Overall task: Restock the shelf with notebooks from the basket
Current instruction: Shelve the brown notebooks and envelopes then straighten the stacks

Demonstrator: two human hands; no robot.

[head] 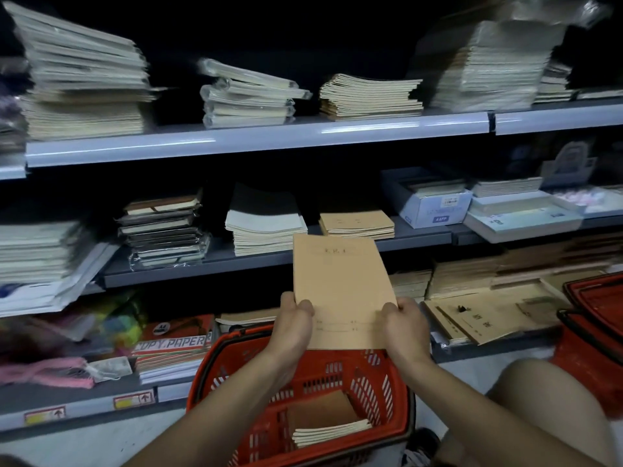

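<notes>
kraft-brown notebook (340, 291) sits at the centre of the frame, above the basket and in front of the middle shelf (276, 257). the left hand (293, 326) is clamped on its lower left edge and the right hand (403, 326) on its lower right edge, thumbs on the cover.

biggest risk, as i judge it: it looks bound for the short matching brown pile (357, 224) just above it, and a careless push could shove that pile back or skew it. next, the thin cover is gripped only at its bottom end, so it may flop or bend and catch on the shelf lip.

red basket (215, 369), lower centre, holds a small stack of brown notebooks (328, 429) at its bottom. a second red basket (596, 298) at the right edge; its contents cannot be made out.
</notes>
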